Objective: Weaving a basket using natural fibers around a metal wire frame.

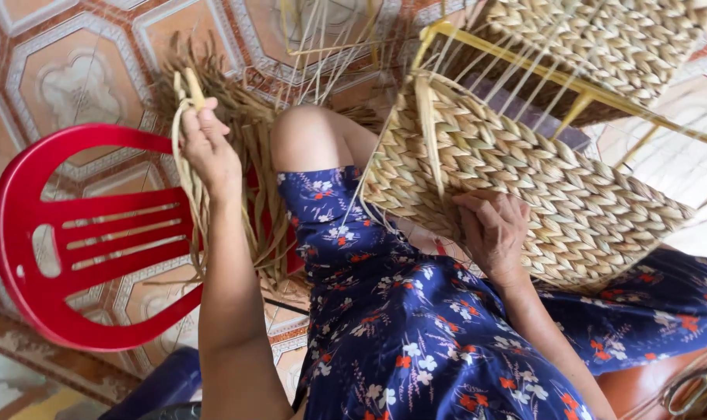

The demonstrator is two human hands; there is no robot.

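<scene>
My left hand is raised at the left and grips a bundle of long pale dried strands that loop over the fingers and hang down past my forearm. My right hand presses against the braided side of a half-woven straw basket that rests on my lap. A single loose strand runs down the basket's face toward this hand. The basket is built around a yellow wire frame, with thin upright strands standing bare in its upper part.
A red plastic chair lies on its side at the left on a patterned tile floor. A heap of dried straw lies behind my knee. I wear a blue flowered dress. A brown bag sits at the lower right.
</scene>
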